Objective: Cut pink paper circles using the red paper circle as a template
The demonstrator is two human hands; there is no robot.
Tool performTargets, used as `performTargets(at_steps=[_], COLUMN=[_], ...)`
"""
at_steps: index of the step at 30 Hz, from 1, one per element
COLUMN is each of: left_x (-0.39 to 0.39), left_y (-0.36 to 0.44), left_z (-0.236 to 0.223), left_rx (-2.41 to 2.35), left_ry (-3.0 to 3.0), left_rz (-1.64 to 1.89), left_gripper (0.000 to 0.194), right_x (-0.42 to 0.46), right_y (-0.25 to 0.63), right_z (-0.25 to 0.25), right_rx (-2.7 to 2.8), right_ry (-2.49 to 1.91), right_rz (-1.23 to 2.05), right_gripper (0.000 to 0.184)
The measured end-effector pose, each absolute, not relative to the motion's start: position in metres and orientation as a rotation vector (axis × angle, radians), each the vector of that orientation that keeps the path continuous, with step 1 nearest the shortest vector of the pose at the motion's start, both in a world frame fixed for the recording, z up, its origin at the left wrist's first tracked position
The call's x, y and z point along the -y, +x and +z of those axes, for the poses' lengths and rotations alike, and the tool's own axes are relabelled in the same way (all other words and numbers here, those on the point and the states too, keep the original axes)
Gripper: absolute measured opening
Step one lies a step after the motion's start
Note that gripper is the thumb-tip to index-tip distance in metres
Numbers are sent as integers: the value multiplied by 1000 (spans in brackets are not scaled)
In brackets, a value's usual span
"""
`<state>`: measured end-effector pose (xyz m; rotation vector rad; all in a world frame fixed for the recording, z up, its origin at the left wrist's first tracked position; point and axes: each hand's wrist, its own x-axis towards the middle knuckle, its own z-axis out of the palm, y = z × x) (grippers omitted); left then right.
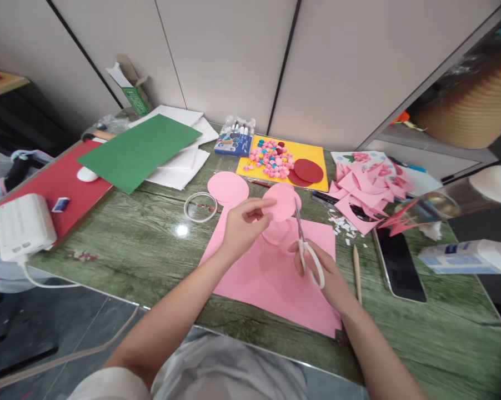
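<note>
My left hand (248,225) pinches a round pink paper piece (281,201) between thumb and fingers, raised above the table. In my right hand (319,269) is a pair of white-handled scissors (311,261), its blades against the right edge of that paper. A curled pink strip hangs just below the piece. Under both hands lies a large pink sheet (271,289). Left of the held piece, pink paper circles (228,189) rest at the sheet's upper corner. A white ring (200,207) lies beside them.
At the back, a yellow sheet (312,147) bears pompoms (271,158) and dark red circles (309,171). Pink scraps (359,186), a phone (398,264), a pencil (357,272) and a white bottle (471,256) are rightward. Green paper (140,150) and a power bank (24,226) are leftward.
</note>
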<state>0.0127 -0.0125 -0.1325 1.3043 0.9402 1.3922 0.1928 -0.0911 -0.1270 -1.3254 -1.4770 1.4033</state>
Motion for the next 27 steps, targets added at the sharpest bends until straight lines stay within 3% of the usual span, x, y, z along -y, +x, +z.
performTargets(at_steps=[11, 27], left_x=[12, 12], left_y=[12, 13], left_z=[-128, -132], left_rx=[-983, -937], left_ry=[1264, 1273], left_rz=[1418, 1422], left_gripper=[18, 24], right_x=[89, 91], right_y=[193, 194], right_z=[-126, -126], right_rx=[1499, 1483], right_ry=[-1340, -1329], right_rz=[1404, 1423], right_gripper=[15, 17])
